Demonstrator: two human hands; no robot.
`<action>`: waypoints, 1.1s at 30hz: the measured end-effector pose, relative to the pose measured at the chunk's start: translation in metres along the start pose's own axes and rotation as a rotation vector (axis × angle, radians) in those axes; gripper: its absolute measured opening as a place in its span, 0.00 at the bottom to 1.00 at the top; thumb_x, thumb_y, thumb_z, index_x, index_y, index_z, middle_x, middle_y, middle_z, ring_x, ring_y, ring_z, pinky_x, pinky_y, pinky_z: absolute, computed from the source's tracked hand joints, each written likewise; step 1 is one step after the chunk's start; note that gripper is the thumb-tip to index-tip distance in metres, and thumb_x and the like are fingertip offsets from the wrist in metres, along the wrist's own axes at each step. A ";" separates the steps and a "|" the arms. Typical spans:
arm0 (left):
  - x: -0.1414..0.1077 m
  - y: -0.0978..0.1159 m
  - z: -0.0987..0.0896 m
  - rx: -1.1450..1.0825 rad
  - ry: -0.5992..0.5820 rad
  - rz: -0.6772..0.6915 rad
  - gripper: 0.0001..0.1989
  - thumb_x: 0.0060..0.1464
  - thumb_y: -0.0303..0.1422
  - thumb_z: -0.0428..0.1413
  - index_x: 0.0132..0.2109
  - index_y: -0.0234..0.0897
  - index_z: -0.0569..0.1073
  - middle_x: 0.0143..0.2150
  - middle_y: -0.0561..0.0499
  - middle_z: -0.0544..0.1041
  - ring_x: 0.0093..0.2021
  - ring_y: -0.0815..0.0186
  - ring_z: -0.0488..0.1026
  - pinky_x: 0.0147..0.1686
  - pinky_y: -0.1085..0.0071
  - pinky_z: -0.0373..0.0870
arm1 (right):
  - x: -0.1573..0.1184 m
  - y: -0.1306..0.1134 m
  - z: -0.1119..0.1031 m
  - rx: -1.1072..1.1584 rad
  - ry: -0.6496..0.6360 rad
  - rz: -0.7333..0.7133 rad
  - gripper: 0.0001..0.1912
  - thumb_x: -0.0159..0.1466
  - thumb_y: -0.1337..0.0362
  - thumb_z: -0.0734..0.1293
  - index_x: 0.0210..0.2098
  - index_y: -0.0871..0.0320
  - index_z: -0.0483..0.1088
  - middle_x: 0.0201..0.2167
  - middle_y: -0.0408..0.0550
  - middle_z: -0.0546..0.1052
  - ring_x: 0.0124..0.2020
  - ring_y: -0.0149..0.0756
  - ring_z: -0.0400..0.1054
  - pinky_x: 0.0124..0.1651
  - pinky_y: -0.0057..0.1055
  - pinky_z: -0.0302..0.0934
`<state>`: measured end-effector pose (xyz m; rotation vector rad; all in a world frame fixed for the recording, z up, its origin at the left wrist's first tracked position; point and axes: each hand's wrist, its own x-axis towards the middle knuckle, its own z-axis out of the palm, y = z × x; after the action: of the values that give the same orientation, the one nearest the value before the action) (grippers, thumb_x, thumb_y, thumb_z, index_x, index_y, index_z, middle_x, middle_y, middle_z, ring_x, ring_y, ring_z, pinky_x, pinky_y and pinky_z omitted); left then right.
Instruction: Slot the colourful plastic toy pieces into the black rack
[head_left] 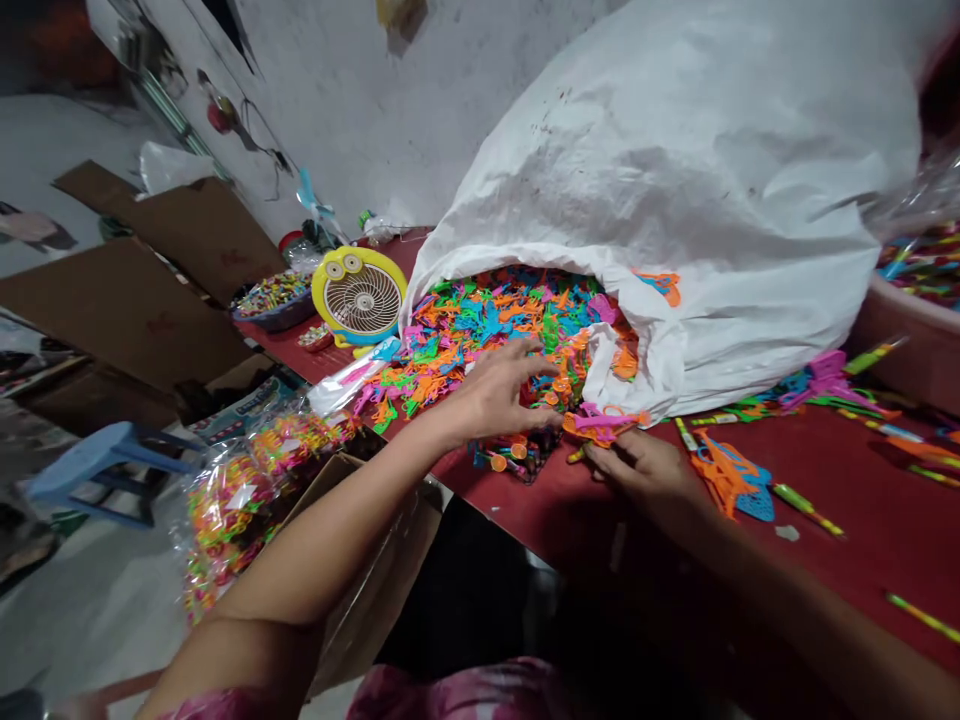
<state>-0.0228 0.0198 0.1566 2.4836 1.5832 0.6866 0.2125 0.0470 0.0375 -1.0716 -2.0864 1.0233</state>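
Note:
A large white sack [712, 190] lies on its side, and a heap of small bright plastic pieces [487, 320] spills from its mouth. My left hand [504, 390] hovers at the front of the heap, palm down with its fingers apart. Close to its fingertips, my right hand [645, 470] pinches pink and orange plastic pieces [600, 425]; their exact kind is hard to make out. Below my left hand, a dark mesh basket [531, 468] holds several sticks with round orange ends [499, 463]. An orange and blue plastic piece [731, 480] lies right of my right hand.
A yellow fan [360, 297] stands at the back left of the red table [750, 560]. Pencil-like sticks [810, 508] lie on the right, near a pink tub [907, 340]. Bagged plastic pieces [240, 500], cardboard boxes [120, 320] and a blue stool [105, 460] are left.

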 end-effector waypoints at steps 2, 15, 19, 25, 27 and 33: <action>0.000 -0.005 0.005 -0.083 -0.015 0.002 0.23 0.52 0.41 0.64 0.53 0.40 0.74 0.54 0.44 0.74 0.52 0.58 0.73 0.52 0.60 0.70 | 0.002 0.002 0.004 -0.032 0.044 0.000 0.19 0.63 0.50 0.64 0.24 0.56 0.72 0.22 0.46 0.74 0.23 0.34 0.67 0.26 0.30 0.58; -0.006 -0.015 0.015 -0.241 0.016 -0.026 0.21 0.56 0.42 0.61 0.54 0.40 0.74 0.50 0.48 0.78 0.49 0.62 0.75 0.51 0.65 0.71 | 0.000 0.008 0.031 -0.001 0.170 -0.503 0.08 0.69 0.63 0.63 0.46 0.54 0.73 0.38 0.46 0.79 0.40 0.37 0.75 0.43 0.32 0.70; -0.007 -0.014 0.016 -0.249 0.026 -0.014 0.20 0.58 0.42 0.60 0.54 0.40 0.74 0.50 0.48 0.78 0.50 0.62 0.74 0.52 0.65 0.71 | -0.001 0.006 0.033 -0.039 0.156 -0.652 0.11 0.69 0.68 0.63 0.50 0.55 0.70 0.41 0.47 0.79 0.41 0.36 0.75 0.44 0.30 0.71; -0.006 -0.012 0.014 -0.258 0.035 -0.013 0.19 0.57 0.41 0.61 0.53 0.39 0.74 0.49 0.48 0.78 0.49 0.62 0.74 0.51 0.65 0.70 | 0.005 0.012 0.045 -0.072 0.123 -0.611 0.13 0.69 0.70 0.60 0.51 0.53 0.69 0.42 0.47 0.77 0.44 0.37 0.73 0.45 0.32 0.70; -0.006 -0.012 0.014 -0.252 0.030 -0.018 0.19 0.57 0.41 0.61 0.53 0.39 0.74 0.49 0.48 0.78 0.48 0.63 0.74 0.50 0.65 0.71 | 0.006 0.012 0.048 -0.061 0.071 -0.560 0.10 0.70 0.67 0.59 0.47 0.54 0.70 0.41 0.48 0.77 0.42 0.38 0.73 0.44 0.34 0.70; -0.007 -0.010 0.014 -0.233 0.035 -0.034 0.19 0.57 0.41 0.61 0.53 0.41 0.75 0.49 0.49 0.78 0.49 0.62 0.74 0.49 0.65 0.71 | 0.009 0.006 0.047 -0.189 0.120 -0.523 0.15 0.71 0.65 0.56 0.48 0.55 0.73 0.44 0.51 0.78 0.45 0.42 0.73 0.48 0.41 0.70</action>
<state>-0.0280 0.0204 0.1388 2.2847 1.4598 0.8604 0.1752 0.0393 0.0089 -0.5940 -2.2228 0.5023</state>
